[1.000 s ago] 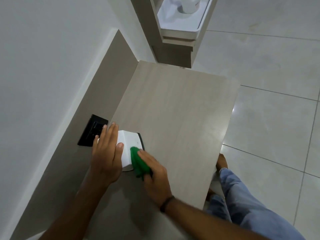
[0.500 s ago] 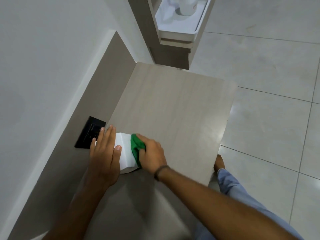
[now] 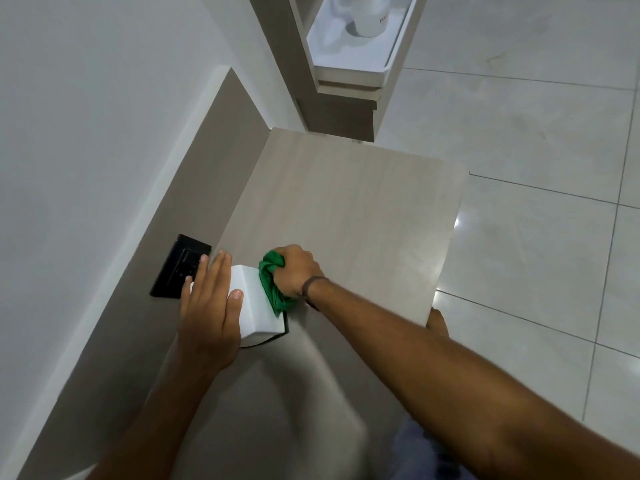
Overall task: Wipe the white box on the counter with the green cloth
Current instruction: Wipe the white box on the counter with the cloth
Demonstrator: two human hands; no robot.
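Observation:
The white box (image 3: 254,306) stands on the pale wooden counter (image 3: 346,209) near its left edge. My left hand (image 3: 209,306) lies flat over the box's left side, fingers together and thumb on its top, holding it steady. My right hand (image 3: 294,271) is closed around the bunched green cloth (image 3: 272,289) and presses it against the box's right face. A dark edge shows at the box's lower right corner. The box's left side is hidden under my left hand.
A black socket plate (image 3: 180,266) sits in the brown wall panel just left of the box. A shelf unit with a white tray (image 3: 349,69) and a white vessel stands beyond the counter. Tiled floor lies to the right; a bare foot (image 3: 438,318) shows at the counter's edge.
My right hand has carried the cloth from the box's near top corner up and across to its right side. My left hand has stayed on the box.

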